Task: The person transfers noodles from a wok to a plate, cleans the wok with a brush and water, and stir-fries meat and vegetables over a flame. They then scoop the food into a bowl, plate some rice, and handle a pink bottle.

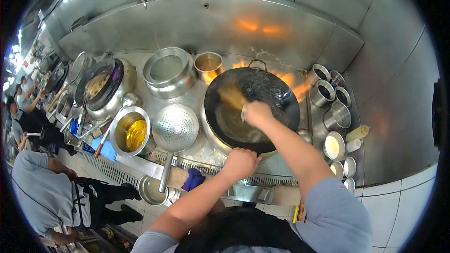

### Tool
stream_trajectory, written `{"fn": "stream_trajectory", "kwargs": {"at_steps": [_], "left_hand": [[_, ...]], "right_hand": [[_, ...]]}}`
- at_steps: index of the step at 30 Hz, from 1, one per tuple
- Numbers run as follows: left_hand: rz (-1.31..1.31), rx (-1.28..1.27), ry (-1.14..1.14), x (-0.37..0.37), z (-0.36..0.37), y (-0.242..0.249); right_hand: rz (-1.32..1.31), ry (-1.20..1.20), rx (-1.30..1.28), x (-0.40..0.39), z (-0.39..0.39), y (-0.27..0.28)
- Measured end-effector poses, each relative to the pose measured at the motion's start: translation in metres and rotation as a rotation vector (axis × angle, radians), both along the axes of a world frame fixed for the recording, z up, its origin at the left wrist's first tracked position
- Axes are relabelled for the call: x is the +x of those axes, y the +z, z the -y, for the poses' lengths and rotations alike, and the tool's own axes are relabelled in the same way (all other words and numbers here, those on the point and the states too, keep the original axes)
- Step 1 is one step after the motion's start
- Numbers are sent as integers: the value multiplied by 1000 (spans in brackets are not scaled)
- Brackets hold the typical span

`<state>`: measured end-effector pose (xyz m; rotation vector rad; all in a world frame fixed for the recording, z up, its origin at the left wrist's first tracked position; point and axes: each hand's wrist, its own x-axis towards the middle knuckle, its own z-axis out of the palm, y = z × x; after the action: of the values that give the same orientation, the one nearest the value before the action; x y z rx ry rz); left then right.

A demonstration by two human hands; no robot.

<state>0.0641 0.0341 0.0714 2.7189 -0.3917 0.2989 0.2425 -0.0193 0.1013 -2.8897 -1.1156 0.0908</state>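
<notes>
The fingers [249, 107] of the right hand [258, 114] gripped a blurred tan brush [231, 96] inside the round black metal wok [288, 107] on the steel desk [199, 155]. The left hand [241, 164] was closed on its near rim.

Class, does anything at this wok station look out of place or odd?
Flames flare past the wok, oddly exposed; a purple cloth lies crumpled at the front edge of the stove, looking dropped rather than folded.
</notes>
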Motion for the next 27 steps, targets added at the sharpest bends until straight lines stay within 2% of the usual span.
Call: {"fn": "stream_trajectory", "kwargs": {"at_steps": [3,5,6,7,8,10,11,12,14,16,18,20,22,24,26,27], "left_hand": [[-67,-10,14,-4,-3,2],[-79,-86,4,-12,-6,10],[-87,-86,11,-21,-7,13],[30,-194,42,-31,-10,16],[155,-300,71,-39,-15,18],[156,-301,96,-61,-29,11],[151,-284,219,-74,-36,5],[144,-264,341,-87,-45,-2],[82,-247,493,-118,-61,-27],[18,-180,564,-146,-72,-45],[-202,-137,709,-168,-78,-56],[-215,-109,712,-183,-84,-80],[-192,-97,647,-185,-89,-87],[-181,-103,645,-179,-90,-88],[-286,-95,740,-173,-91,-97],[-286,-99,738,-172,-93,-102]], "right_hand": [[-31,306,-180,-53,38,23],[-193,173,-436,-71,56,49],[-122,129,-501,-59,63,46],[-70,120,-510,-38,66,49],[-40,40,-457,-9,62,40],[39,-122,-188,47,47,1],[-101,-167,-155,43,36,17],[-100,-138,-39,44,29,-1],[-114,23,-96,6,16,19],[-95,174,-221,-35,26,37],[-174,286,-539,-62,45,70],[-128,208,-647,-50,59,80],[11,62,-545,12,62,50],[-32,-120,-419,70,46,22],[-27,-3,70,48,36,14],[-138,-47,-73,30,24,20]]}}
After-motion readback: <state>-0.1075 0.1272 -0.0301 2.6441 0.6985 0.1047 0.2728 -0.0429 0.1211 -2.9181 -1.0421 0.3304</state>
